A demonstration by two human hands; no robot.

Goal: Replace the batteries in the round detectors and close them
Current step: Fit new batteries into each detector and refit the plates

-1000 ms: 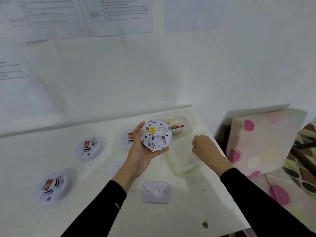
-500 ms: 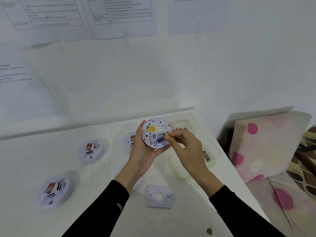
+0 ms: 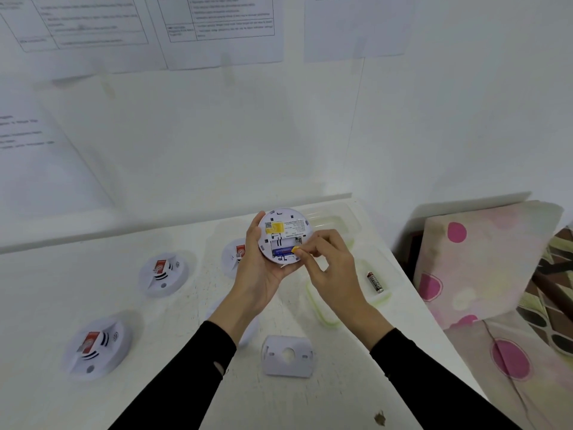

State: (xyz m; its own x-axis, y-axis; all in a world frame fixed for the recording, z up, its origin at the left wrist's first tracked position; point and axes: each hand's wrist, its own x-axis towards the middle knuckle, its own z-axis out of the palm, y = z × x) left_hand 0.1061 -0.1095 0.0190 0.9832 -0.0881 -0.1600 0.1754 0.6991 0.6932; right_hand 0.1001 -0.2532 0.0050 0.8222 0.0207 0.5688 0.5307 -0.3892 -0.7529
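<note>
Round white plastic detector (image 3: 288, 226), back up, is gripped by left hand (image 3: 260, 277); right hand (image 3: 335, 265) pinches blue-yellow cylindrical battery (image 3: 282, 252) in its compartment.

Spare battery (image 3: 375, 282) in lid (image 3: 325, 318), right of cover plate (image 3: 286, 356).

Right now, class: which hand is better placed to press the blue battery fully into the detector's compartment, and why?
The right hand: its fingertips pinch the blue battery at the compartment, while the left hand is occupied holding the round detector.
</note>
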